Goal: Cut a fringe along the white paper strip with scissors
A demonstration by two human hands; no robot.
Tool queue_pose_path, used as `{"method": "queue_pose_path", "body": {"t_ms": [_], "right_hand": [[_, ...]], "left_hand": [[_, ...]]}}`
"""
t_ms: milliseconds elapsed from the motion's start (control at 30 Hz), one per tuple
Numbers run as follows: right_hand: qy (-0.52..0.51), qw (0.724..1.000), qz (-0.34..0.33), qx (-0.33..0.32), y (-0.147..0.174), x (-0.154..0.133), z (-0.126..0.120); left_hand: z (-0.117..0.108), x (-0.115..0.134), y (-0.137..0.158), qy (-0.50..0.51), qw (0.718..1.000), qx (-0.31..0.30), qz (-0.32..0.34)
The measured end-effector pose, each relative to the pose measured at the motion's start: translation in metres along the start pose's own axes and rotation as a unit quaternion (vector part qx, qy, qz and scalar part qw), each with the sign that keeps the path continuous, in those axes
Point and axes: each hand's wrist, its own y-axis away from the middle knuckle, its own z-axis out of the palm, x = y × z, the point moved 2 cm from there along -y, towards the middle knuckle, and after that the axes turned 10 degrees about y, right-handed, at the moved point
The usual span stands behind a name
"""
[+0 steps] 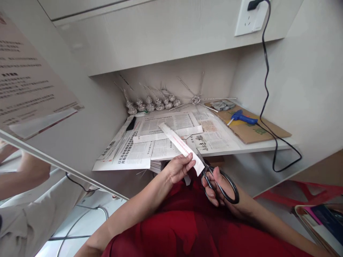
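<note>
Left hand pinches a paper strip, right hand grips scissors, both in open room before the desk! Newspapers spread to its front edge between side panels.

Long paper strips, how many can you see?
2: the held strip in the left hand, and another strip lying across the newspaper. More could be hidden.
</note>
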Motion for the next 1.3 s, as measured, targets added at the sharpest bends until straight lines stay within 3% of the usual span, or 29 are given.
{"method": "queue_pose_path", "body": {"t_ms": [233,500,833,1300], "right_hand": [[0.048,0.998,0.01,0.025,0.003,0.006,-0.005],[0.081,0.997,0.018,0.002,0.009,0.003,-0.013],[0.06,0.997,-0.033,-0.018,0.006,0.017,-0.017],[0.096,0.995,0.032,0.02,0.011,0.01,-0.02]], "left_hand": [[-0.002,-0.004,-0.003,0.002,1.0,0.003,0.006],[-0.003,0.002,-0.006,-0.015,1.0,-0.006,-0.002],[0.005,-0.013,-0.002,-0.014,0.999,-0.029,-0.021],[-0.001,-0.015,-0.005,-0.031,0.999,-0.018,-0.001]]}}
